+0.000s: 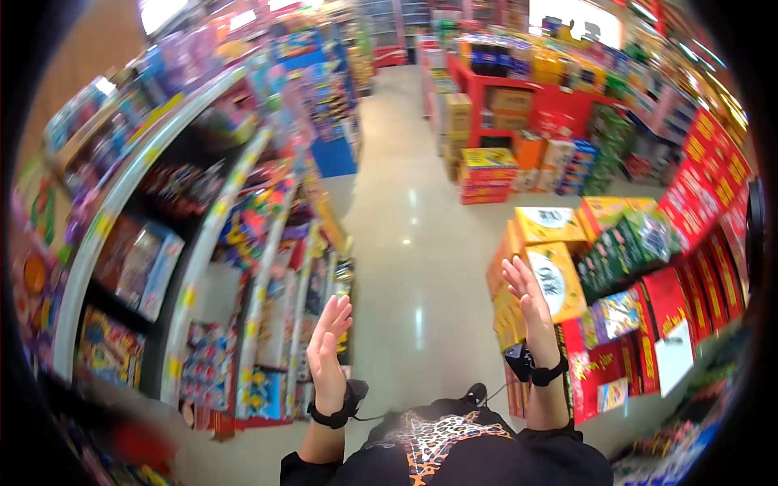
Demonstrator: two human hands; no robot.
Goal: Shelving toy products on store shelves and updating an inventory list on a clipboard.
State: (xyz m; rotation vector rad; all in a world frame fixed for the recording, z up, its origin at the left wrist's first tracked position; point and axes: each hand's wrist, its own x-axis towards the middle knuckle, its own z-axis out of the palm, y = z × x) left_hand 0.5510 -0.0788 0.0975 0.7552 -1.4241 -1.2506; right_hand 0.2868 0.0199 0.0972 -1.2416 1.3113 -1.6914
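Observation:
My left hand (329, 352) is raised over the aisle floor with its fingers apart from any object, near the toy shelves (176, 316) on the left. On its wrist is a black strap with a small black device (355, 396). My right hand (530, 304) is also raised and empty, palm facing inward, in front of stacked yellow cartons (556, 279). A second black strapped device (518, 362) sits on that wrist, with a thin cable. Both palms face each other with a wide gap between them. Below them shows a black shirt with a patterned print (425, 437).
A tiled aisle floor (407, 219) runs ahead between shelves. Red gift boxes (598, 376) and a dark green carton (620, 252) stand on the right. Farther off are a red-and-yellow carton stack (487, 176) and a red display stand (474, 91) holding bottles.

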